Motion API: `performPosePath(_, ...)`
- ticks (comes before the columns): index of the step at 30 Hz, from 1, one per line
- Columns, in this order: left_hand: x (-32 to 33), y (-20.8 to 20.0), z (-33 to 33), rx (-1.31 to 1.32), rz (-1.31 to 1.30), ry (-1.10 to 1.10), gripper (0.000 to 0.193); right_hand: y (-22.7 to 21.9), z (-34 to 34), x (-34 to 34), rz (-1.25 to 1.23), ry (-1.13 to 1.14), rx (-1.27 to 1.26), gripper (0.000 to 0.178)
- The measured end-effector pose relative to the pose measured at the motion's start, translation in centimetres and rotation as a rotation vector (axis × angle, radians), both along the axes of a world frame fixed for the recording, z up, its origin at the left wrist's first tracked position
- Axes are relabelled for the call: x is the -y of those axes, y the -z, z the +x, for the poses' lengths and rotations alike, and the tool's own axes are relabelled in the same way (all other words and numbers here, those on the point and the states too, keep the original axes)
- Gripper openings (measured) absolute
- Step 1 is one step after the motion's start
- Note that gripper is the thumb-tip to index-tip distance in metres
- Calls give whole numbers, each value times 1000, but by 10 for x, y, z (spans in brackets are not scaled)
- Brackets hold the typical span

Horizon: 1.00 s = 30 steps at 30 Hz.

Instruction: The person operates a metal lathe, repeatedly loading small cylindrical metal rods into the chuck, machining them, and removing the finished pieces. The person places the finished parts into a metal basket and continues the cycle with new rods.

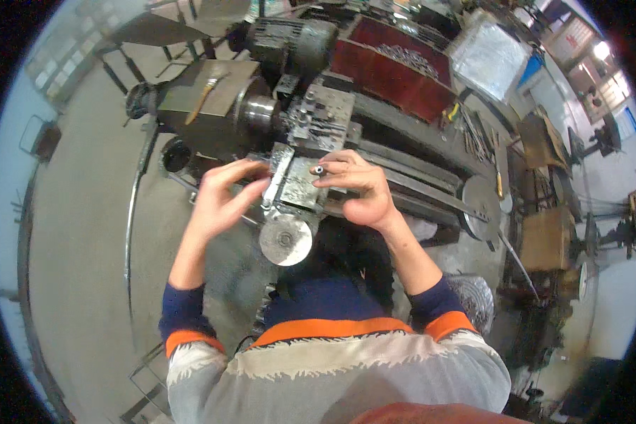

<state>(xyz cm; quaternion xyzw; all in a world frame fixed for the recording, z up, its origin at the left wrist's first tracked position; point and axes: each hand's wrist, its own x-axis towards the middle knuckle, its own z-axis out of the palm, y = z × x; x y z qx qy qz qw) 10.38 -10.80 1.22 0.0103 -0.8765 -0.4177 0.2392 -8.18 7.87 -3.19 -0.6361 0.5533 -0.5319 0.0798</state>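
Observation:
My right hand (364, 187) is closed around a small dark metal cylinder (319, 170) with a hole in its end, held between thumb and fingers over the flat slide (300, 185) of a lathe. My left hand (222, 198) hovers at the slide's left side, with fingers stretched and thumb apart. Its fingertips are close to a light, flat metal bar (279, 175), perhaps a wrench, lying along the slide; whether they touch it I cannot tell. Just below is a round metal handwheel (286, 240). Beyond my hands stands the tool post (321, 116), beside the shiny spindle nose (261, 113).
A dark red tray (374, 71) with many small metal parts sits behind the lathe bed. On the headstock (222, 74) lies a brush (203, 99). A motor (290, 42) stands at the back, and a long lever (136, 205) hangs at left. Long tools (477, 138) lie at right.

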Motion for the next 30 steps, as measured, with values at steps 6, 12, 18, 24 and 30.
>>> performPosePath(6, -57, 12, -73, -77, 248, 349, 26, 8, 11, -41, -56, -3, 191, 56)
performPosePath(12, -64, 25, -79, 39, 475, 400, 21, 18, 11, -45, -83, 13, 239, 57)
performPosePath(18, -56, 36, -80, -56, 339, 319, 18, 19, 2, -46, 44, 17, 252, 56)
performPosePath(24, -15, 32, -40, 44, 406, 73, 15, -5, -85, -45, 62, 270, -98, 48)
performPosePath(30, 12, 48, -14, 71, 434, -123, 16, -65, -175, 3, 268, 767, -146, 44)
